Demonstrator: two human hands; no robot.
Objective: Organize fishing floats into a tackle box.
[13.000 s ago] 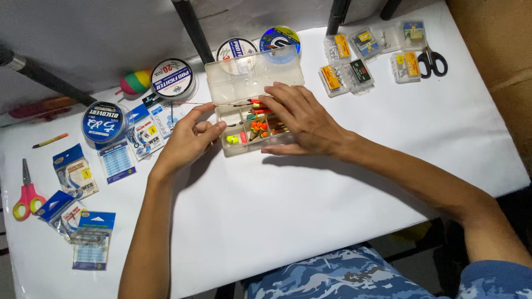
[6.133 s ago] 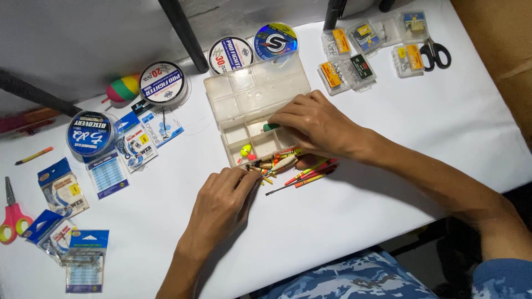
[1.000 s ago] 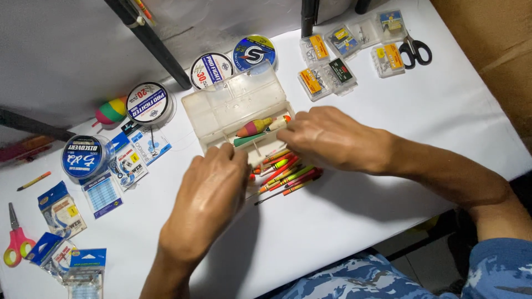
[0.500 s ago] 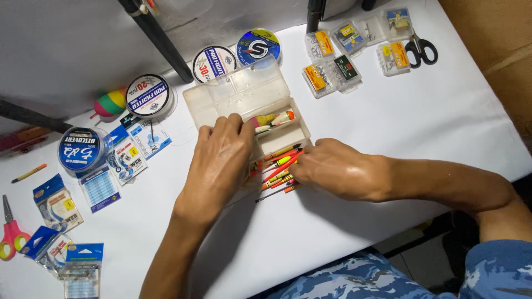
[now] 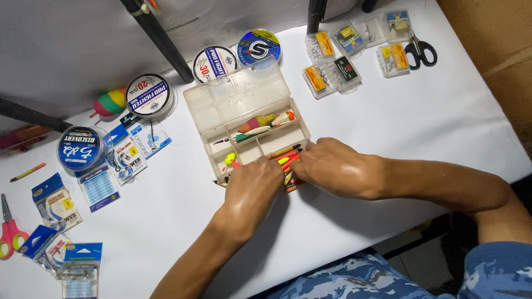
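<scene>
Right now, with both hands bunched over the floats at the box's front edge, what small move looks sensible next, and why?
Probably nudge the float bundle back into the front compartment of the clear tackle box. The left hand and right hand press on it from both sides, and some float tips stick out over the box's front edge onto the white table. Whether either hand actually grips a float cannot be told.
</scene>
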